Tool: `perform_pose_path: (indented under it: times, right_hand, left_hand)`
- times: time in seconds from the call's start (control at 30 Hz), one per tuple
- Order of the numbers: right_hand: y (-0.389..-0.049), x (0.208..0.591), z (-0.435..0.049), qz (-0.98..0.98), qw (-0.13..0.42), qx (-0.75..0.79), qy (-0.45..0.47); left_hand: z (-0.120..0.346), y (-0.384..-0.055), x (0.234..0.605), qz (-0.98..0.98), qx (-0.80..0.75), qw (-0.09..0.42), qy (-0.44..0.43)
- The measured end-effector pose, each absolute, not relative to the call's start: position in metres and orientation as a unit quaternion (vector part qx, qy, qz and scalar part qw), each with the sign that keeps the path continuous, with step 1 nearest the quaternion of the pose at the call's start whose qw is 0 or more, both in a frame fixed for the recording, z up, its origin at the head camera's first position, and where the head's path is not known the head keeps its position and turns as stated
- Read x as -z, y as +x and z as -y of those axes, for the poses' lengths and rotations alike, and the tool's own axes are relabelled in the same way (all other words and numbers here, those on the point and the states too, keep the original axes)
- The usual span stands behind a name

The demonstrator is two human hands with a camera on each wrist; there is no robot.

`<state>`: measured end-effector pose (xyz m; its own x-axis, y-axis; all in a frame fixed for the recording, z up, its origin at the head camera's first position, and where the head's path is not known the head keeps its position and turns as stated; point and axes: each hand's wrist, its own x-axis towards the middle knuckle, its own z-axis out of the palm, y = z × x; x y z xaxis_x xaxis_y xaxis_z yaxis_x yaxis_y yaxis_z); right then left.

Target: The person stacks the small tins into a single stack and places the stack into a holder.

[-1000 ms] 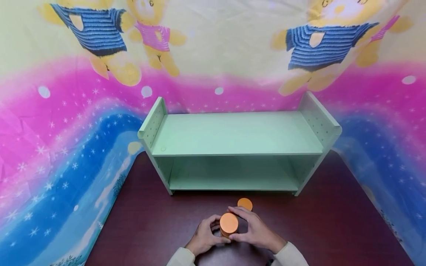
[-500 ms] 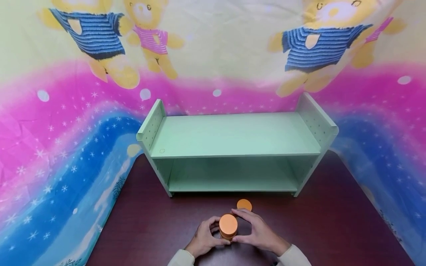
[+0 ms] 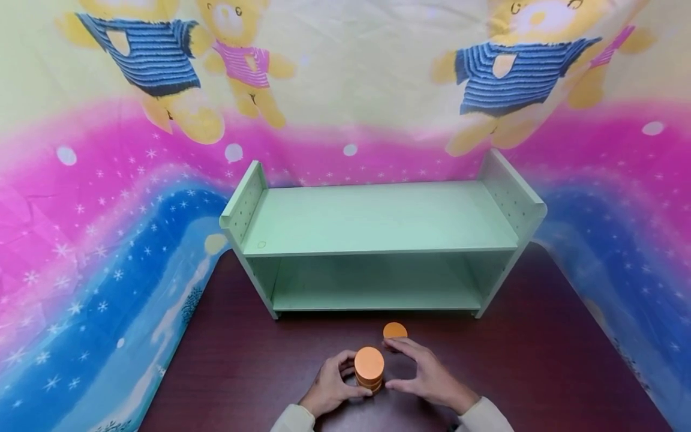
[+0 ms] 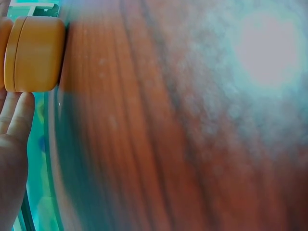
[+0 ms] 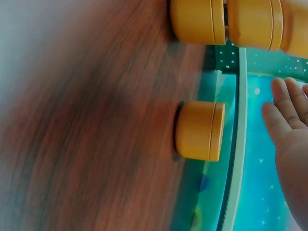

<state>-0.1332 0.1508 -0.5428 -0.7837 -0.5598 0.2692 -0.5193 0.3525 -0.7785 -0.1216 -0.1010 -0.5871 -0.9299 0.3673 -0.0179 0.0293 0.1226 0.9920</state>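
A: Right grip (image 3: pixel 432 377) is easing away from the orange stack (image 3: pixel 369 365). Released?
B: Yes. Left grip (image 3: pixel 329 384) is clasping that stack on the dark-red bench (image 3: pixel 232 366), lone tub (image 3: pixel 395 330) sitting near. Green shelf (image 3: pixel 378 219) is standing behind, bear-print backdrop (image 3: pixel 356 102) hanging beyond.

Orange tin stack (image 3: pixel 369 365) in grip of left hand (image 3: pixel 329 384), right hand (image 3: pixel 433 378) just beside, another tin (image 3: pixel 395 330), green shelf (image 3: pixel 378 219) on desk (image 3: pixel 232 366)
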Motion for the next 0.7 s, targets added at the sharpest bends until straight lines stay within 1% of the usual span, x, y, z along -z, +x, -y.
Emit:
perform_pose_path:
  times: [0.17,0.43,0.5,0.7]
  right_hand:
    - [-0.133,0.544,-0.155,-0.83,0.018,0.457,-0.321]
    - [-0.135,0.551,-0.16,-0.843,-0.032,0.428,-0.326]
    - [-0.135,0.551,-0.161,-0.849,-0.032,0.421,-0.319]
    - [-0.137,0.552,-0.163,-0.857,-0.006,0.42,-0.298]
  left_hand:
    - [0.101,-0.122,0.588,-0.742,-0.645,0.128,0.133]
    - [0.101,-0.122,0.587,-0.747,-0.639,0.126,0.131]
    - [0.101,-0.122,0.587,-0.747,-0.64,0.126,0.131]
    - [0.101,-0.121,0.588,-0.744,-0.643,0.129,0.129]
